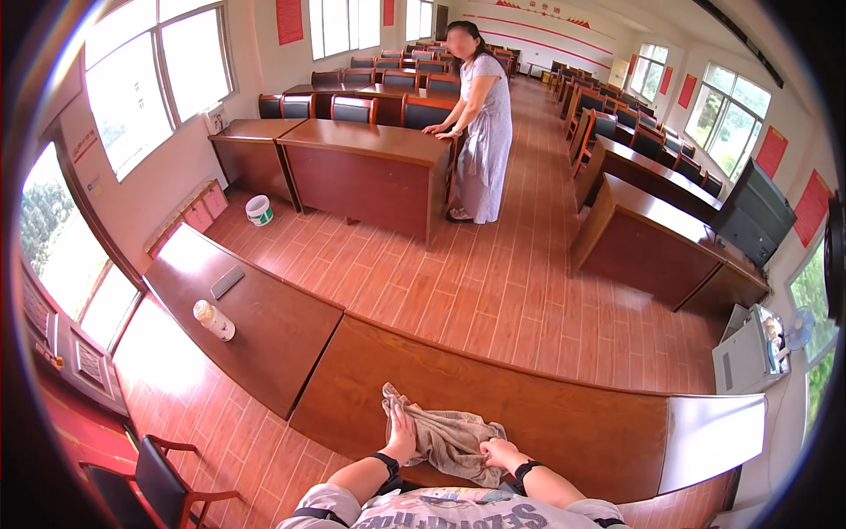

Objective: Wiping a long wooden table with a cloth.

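Note:
A crumpled beige-brown cloth (451, 438) lies on the near edge of the long brown wooden table (529, 397) in front of me. My left hand (403, 435) is on the cloth's left end, fingers pointing away from me, and a twisted corner sticks out past the fingertips. At the cloth's right side, my right hand (500, 453) is closed on its edge. The middle of the cloth is bunched between my two hands. Both wrists wear black bands.
A light-coloured bottle (214, 320) and a dark flat case (227, 282) stand on the left table. Beyond, a person (483, 123) leans on a desk (366, 172). A white bucket (259, 211) is on the floor; a chair (172, 480) stands at lower left.

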`<state>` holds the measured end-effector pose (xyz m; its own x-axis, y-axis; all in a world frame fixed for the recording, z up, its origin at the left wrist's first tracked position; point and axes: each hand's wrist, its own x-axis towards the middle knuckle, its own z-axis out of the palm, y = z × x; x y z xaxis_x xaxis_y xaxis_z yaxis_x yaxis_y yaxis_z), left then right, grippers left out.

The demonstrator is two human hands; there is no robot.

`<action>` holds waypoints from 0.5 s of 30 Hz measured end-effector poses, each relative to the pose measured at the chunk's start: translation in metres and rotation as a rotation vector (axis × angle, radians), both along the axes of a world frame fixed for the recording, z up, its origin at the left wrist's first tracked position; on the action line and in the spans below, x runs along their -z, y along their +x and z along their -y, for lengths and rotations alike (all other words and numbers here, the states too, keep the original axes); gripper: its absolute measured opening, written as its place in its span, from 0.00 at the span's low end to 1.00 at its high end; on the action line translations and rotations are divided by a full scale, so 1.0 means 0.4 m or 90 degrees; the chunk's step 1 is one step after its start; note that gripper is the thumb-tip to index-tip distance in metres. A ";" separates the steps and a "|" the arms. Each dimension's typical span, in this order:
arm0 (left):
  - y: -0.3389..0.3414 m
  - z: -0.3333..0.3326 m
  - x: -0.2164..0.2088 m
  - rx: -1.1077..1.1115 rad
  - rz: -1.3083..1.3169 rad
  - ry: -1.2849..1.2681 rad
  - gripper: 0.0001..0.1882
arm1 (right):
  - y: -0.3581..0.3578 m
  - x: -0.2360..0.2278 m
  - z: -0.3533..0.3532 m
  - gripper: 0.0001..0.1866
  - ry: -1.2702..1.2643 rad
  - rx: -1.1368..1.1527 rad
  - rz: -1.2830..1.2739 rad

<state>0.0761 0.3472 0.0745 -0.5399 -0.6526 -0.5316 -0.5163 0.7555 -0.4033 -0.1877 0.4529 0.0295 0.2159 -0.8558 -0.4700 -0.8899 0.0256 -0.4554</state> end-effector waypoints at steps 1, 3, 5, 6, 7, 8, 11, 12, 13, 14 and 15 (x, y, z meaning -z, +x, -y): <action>0.004 -0.001 0.012 0.003 -0.009 -0.006 0.46 | 0.006 -0.005 0.000 0.16 -0.001 0.004 -0.012; 0.000 0.002 0.015 -0.006 -0.024 -0.001 0.47 | 0.007 0.000 -0.009 0.15 -0.012 0.011 -0.031; 0.028 0.003 0.069 0.000 -0.077 -0.053 0.47 | 0.016 -0.019 -0.011 0.15 -0.041 0.003 -0.011; 0.046 0.007 0.091 0.015 -0.111 -0.087 0.46 | 0.017 -0.020 -0.012 0.14 -0.054 -0.005 -0.004; 0.061 0.012 0.112 0.029 -0.144 -0.122 0.44 | 0.017 -0.020 -0.010 0.14 -0.067 -0.014 0.004; 0.072 0.015 0.106 0.034 -0.202 -0.204 0.43 | 0.017 -0.020 -0.008 0.14 -0.066 -0.013 0.002; 0.107 0.039 0.060 -0.064 -0.230 -0.017 0.44 | 0.017 -0.020 0.008 0.14 -0.051 -0.031 0.010; 0.117 0.048 0.077 -0.100 -0.234 0.003 0.47 | 0.019 -0.020 0.017 0.14 -0.032 -0.038 0.002; 0.121 0.055 0.071 -0.105 -0.230 0.016 0.42 | 0.021 -0.019 0.024 0.14 -0.012 -0.045 -0.006; 0.122 0.056 0.057 -0.099 -0.218 0.023 0.40 | 0.027 -0.019 0.035 0.15 0.007 -0.059 -0.030; 0.119 0.057 0.048 -0.093 -0.205 0.029 0.37 | 0.026 -0.022 0.045 0.15 0.007 -0.060 -0.031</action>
